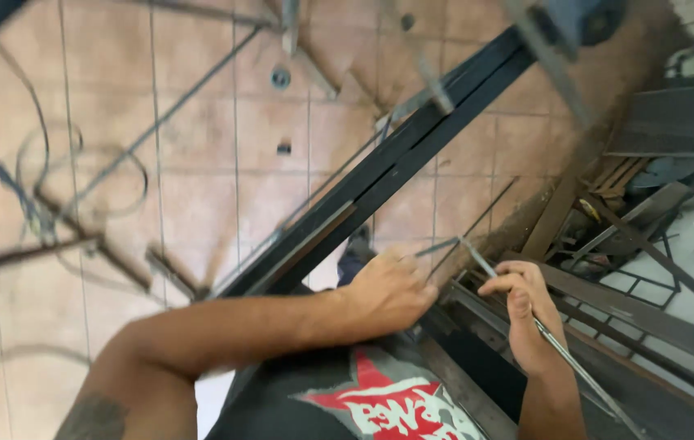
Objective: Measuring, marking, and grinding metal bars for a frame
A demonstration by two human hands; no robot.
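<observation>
The right hand is closed around a thin metal rod, thumb pressed along it; the rod runs from past the wrist, low on the right, up through the fist to a tip just above and left of the knuckles. The left hand sits just to the left of the right one, fingers curled down over the end of a long black steel bar that stretches away up and to the right. A second thin piece of metal pokes out between the two hands, meeting the rod's tip; I cannot tell whether the left fingers pinch it or only rest beside it.

As a judgement, the work looks to be in its middle: rod and bar are both in hand and brought together at one spot between the hands, but nothing shows them joined or fixed there yet.

Much is hard to read. The picture is blurred by motion, the left palm is turned away, and the point where the rod meets the bar is covered by the left knuckles. The rod's lower end is cut off at the bottom edge. To the right of the right hand lies a heap of metal frames and scrap, its parts tangled; to the left of the left forearm, loose wire and bars lie over a tiled floor, smeared.
</observation>
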